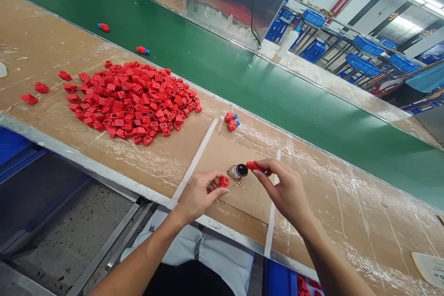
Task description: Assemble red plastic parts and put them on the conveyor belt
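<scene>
A counter [347, 222] topped with scuffed brown cardboard runs beside a green conveyor belt [222, 51]. On it lies a small glass jar [236, 172] with a black mouth, tipped on its side, dark specks [243, 188] scattered just below. The right hand [286, 193] has a closed fingertip grip on a slim red plastic part [254, 166], its end at the jar's mouth; the left hand [199, 197] pinches a square red block [224, 181] just beside the jar. Such tight pinches keep small, hard pieces steady. Well behind the jar sits a heap of similar red blocks [132, 101].
</scene>
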